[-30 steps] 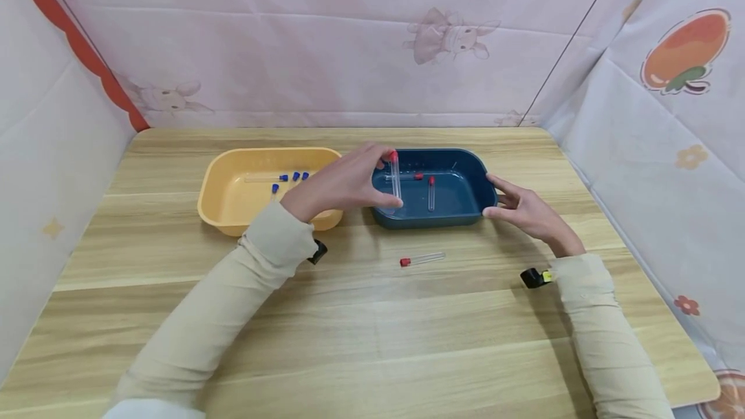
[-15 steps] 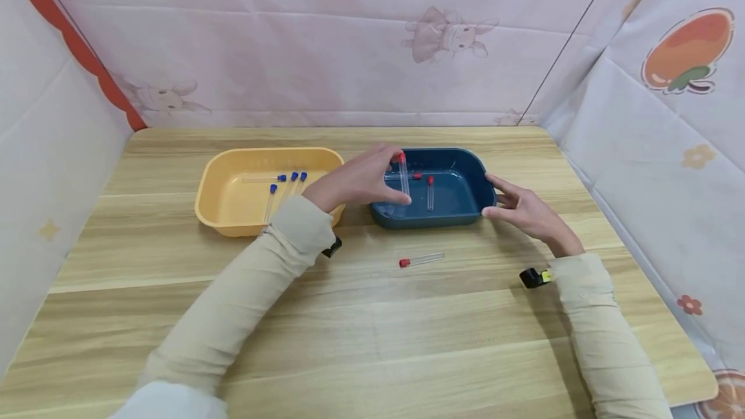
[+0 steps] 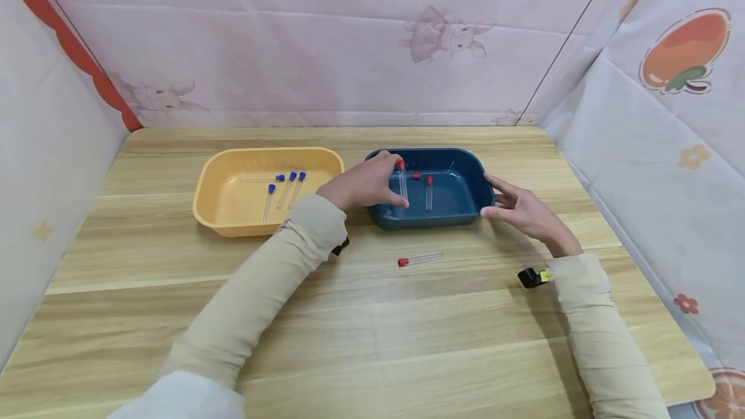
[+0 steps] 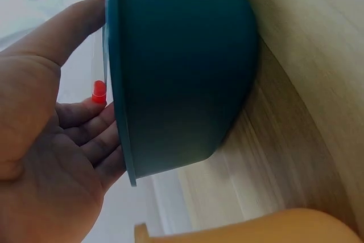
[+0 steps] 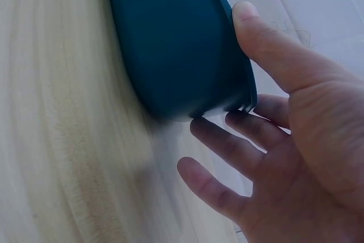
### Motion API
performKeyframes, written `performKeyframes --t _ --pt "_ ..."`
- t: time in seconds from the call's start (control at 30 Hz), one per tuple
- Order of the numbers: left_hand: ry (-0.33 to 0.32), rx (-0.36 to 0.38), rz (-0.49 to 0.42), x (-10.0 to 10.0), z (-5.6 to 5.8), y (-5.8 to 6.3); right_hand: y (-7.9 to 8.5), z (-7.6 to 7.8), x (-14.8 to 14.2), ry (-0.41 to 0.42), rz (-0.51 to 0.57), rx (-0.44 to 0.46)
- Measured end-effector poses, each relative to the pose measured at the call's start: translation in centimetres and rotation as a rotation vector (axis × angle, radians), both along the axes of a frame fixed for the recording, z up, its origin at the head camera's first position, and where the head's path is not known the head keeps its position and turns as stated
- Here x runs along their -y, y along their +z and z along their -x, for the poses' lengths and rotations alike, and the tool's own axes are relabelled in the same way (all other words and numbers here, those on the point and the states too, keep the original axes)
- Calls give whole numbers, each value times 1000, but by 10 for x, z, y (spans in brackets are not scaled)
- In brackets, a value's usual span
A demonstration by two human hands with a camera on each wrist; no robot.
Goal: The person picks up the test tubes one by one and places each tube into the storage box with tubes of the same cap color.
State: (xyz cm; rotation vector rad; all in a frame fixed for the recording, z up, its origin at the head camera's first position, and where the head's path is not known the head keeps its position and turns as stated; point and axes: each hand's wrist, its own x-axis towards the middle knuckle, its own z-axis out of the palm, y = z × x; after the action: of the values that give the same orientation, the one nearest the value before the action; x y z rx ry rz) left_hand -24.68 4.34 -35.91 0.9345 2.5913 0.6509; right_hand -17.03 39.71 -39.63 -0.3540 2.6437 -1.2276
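My left hand (image 3: 367, 181) holds a red-capped clear test tube (image 3: 403, 185) near upright over the left part of a dark blue basin (image 3: 431, 221). Its thumb is at the tube's lower end, the fingers at the red cap. Two more red-capped tubes lie inside that basin, one (image 3: 429, 194) pointing forward and one (image 3: 416, 176) sideways, partly covered by the held tube. At the basin's right end, my right hand (image 3: 526, 213) touches the rim with its thumb, fairly straight fingers spread along the end wall. In the left wrist view, the basin wall (image 4: 176, 72) hides part of the held tube.
Left of the blue basin stands a yellow basin (image 3: 233, 230) with several blue-capped tubes (image 3: 269, 203) in it. Another red-capped tube (image 3: 420, 259) lies on the wooden table (image 3: 372, 341) in front. Printed cloth (image 3: 326, 70) walls the table's back and sides.
My left hand has moved right with the red-capped tube and then sunk lower over the blue basin, uncovering more blue-capped tubes. The right hand stays at the basin's end.
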Motion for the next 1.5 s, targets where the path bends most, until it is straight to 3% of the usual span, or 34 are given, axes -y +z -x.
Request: performKeyframes --t 0.47,0.83,1.17,1.5 --pt "43 -12 68 -13 4 -6 2 0 0 -3 1 4" --pt "29 -80 153 -21 11 -14 3 2 0 -3 -18 -2" --pt "26 -117 154 -25 15 -14 2 2 1 -6 -1 6" --pt "16 -108 161 -27 16 -17 1 2 0 -4 -12 6"
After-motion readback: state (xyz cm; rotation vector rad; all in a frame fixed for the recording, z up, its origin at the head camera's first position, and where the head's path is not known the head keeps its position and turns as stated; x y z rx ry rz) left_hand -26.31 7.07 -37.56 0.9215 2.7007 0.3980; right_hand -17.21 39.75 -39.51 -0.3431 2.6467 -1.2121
